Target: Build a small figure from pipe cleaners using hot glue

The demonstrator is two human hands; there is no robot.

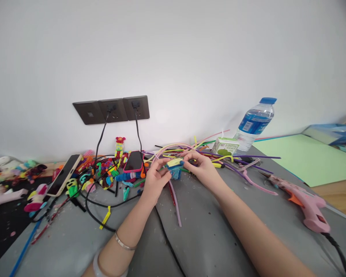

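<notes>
A small blue and yellow pipe-cleaner piece [174,166] is held between both hands above the grey mat [207,234]. My left hand [155,181] pinches its left side with fingers curled. My right hand [200,167] grips its right side, fingers closed on it. Long pipe cleaners in pink, purple and yellow [175,148] fan out just behind the hands. One pink and one red pipe cleaner [175,202] lie on the mat below the piece.
A pink glue gun [304,204] lies at the right, cord trailing off. A water bottle [255,123] and a small green carton [225,146] stand by the wall. Two phones [133,161] [65,174] charge from wall sockets [112,109]. Colourful craft bits [106,171] clutter the left.
</notes>
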